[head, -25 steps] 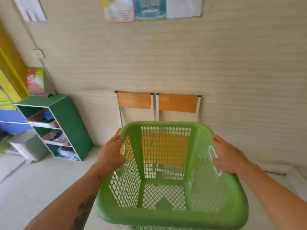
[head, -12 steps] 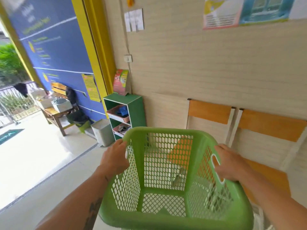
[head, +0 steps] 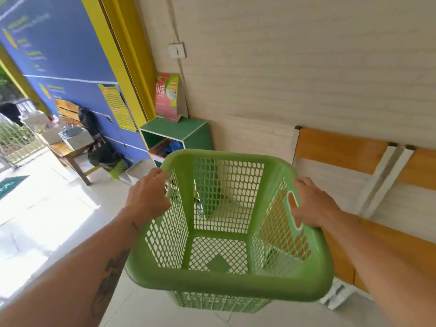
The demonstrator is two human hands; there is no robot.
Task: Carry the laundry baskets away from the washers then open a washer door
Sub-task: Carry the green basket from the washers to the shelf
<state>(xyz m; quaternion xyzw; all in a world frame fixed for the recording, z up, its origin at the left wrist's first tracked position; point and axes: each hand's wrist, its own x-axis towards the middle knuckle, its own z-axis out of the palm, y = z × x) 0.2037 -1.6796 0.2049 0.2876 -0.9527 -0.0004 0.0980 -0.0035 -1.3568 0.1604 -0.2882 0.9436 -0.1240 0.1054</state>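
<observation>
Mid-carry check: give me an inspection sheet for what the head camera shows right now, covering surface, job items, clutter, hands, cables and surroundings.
Surface: pale tiled floor, sunlit at left.
Job's things: green perforated plastic laundry basket, empty, held off the floor; what looks like a second basket is nested under it; no washer in view.
Clutter: green open shelf unit with a red-green packet on top; white bin.
Hands: left hand grips the basket's left rim; right hand grips its right handle.
Cables: one thin cable running up the wall from a wall switch.
Surroundings: beige wall, orange-backed chairs on the right, blue sign wall and open doorway at left.
</observation>
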